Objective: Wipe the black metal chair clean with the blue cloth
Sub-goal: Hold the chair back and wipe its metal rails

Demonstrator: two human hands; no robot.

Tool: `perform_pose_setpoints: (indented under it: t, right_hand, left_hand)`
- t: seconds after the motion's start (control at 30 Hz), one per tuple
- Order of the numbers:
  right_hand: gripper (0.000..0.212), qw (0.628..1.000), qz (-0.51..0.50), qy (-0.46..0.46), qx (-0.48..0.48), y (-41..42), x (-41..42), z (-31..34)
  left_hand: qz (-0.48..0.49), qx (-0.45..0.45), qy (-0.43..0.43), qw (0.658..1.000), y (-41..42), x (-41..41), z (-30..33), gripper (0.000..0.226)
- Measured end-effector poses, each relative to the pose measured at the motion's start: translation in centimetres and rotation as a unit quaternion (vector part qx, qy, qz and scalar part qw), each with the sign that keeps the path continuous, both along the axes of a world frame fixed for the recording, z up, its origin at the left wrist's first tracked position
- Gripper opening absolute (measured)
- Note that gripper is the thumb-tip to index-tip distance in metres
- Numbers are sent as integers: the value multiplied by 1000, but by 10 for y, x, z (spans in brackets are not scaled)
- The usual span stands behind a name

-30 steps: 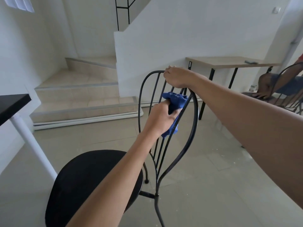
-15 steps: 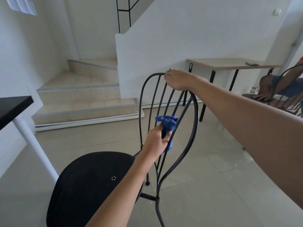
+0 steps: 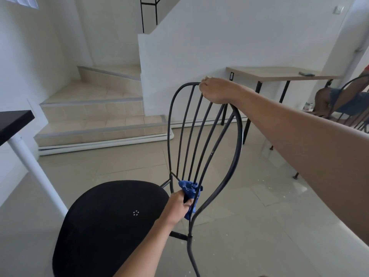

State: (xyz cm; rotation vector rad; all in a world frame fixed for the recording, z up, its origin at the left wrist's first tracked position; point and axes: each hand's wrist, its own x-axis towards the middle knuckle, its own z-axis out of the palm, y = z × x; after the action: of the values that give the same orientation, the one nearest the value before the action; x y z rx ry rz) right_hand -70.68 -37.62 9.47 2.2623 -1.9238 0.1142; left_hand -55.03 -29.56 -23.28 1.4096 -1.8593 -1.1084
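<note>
Head view: the black metal chair (image 3: 201,136) with its round dark seat stands on the pale tiled floor (image 3: 259,226), its curved wire back turned toward the camera. The left hand (image 3: 177,202) has its grip closed around the bunched blue cloth (image 3: 190,191), pressed against the lower ends of the thin back rods, just above the seat's rear edge. A second ago that hand and cloth were high on the rods, close under the top rail; they have since slid down the full run of the rods, so one downward stroke looks finished. By my judgement the outer loop, the seat and the legs remain to be wiped. The right hand (image 3: 216,90) stays wrapped around the top rail, its grip closed on the chair, steadying it.

Around it: tan tiled steps (image 3: 95,116) rise at the left rear, a black-topped desk with a white leg (image 3: 30,160) sits at the left edge, and a wooden desk (image 3: 279,74) stands against the white wall. At the right edge a seated person (image 3: 339,100) occupies another wire chair, well apart. Nothing blocks the cloth's path.
</note>
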Motion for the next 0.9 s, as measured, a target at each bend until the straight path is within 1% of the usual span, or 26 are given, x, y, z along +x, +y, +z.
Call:
perform_pose_setpoints:
  t: [0.07, 0.17, 0.23, 0.27, 0.3, 0.33, 0.4, 0.5, 0.57, 0.6, 0.67, 0.7, 0.8, 0.9]
  right_hand:
    - [43, 1000, -9, -27, 7, -3, -3, -1]
    - [42, 995, -5, -101, 7, 0, -2, -1]
    - [36, 993, -18, -115, -3, 7, -1, 2]
    - [30, 993, -22, -113, -8, 11, -2, 3]
    - [27, 990, -30, -134, -4, 17, -3, 5]
    - [28, 984, -42, -171, 1, 21, -4, 5]
    - [37, 977, -62, -205, 1, 37, -2, 6]
    - [39, 977, -32, -209, -23, 48, 1, 5]
    - [42, 979, -28, -201, -9, 56, 0, 0]
    - [44, 981, -26, -193, -5, 60, -1, -2]
    - [50, 991, -7, -133, -4, 72, -3, -8]
    - [52, 993, -9, -117, -7, 78, -2, -11]
    - [58, 994, -10, -111, -17, 93, 0, -17]
    - [59, 993, -8, -112, -44, 105, 2, -21]
  left_hand:
    - [-8, 15, 2, 1000, -1, 2, -1, 13]
    - [-38, 10, -31, 999, 3, 4, 18, 15]
    - [-29, -3, -33, 999, 4, 7, 33, 19]
    - [-19, -15, -22, 999, 3, 8, 39, 20]
    - [-7, -25, -8, 1000, 4, 10, 49, 21]
    - [4, -36, 6, 999, 4, 11, 57, 23]
    - [12, -64, 18, 998, 5, 12, 79, 26]
    - [5, -110, 18, 994, 7, 12, 119, 29]
    - [1, -136, 25, 990, 7, 10, 140, 29]
    - [-3, -147, 33, 989, 8, 9, 149, 27]
    - [-9, -166, 57, 984, 13, 7, 166, 27]
    - [-13, -174, 70, 982, 17, 7, 175, 28]
    - [-44, -175, 97, 979, 27, 8, 196, 28]
    - [-80, -185, 45, 978, 33, 2, 206, 27]
